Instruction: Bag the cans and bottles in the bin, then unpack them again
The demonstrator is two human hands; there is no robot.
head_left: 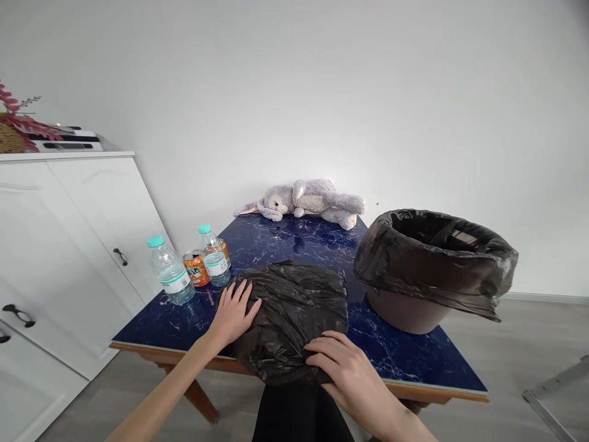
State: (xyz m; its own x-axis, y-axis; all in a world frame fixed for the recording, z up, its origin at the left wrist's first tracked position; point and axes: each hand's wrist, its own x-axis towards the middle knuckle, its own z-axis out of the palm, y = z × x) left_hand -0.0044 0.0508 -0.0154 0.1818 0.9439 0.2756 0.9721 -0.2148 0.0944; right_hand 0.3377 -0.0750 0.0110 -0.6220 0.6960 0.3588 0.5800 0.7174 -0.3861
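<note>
Right hand (344,366) perhaps pinches black plastic (294,301); left hand (234,315) lies spread.

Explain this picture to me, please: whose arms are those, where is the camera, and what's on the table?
There is no machine here, just a person's bare hands. The camera is worn on that person's head, looking forward and down, so the arms enter from below. The left hand is spread on a dark plastic bag; the right hand rests at its near right part, though its grip is unclear. The bag lies on a blue marbled table. To its left stand two bottles and orange cans; to its right, a bin with a dark liner. A plush rabbit lies at the far end.
</note>
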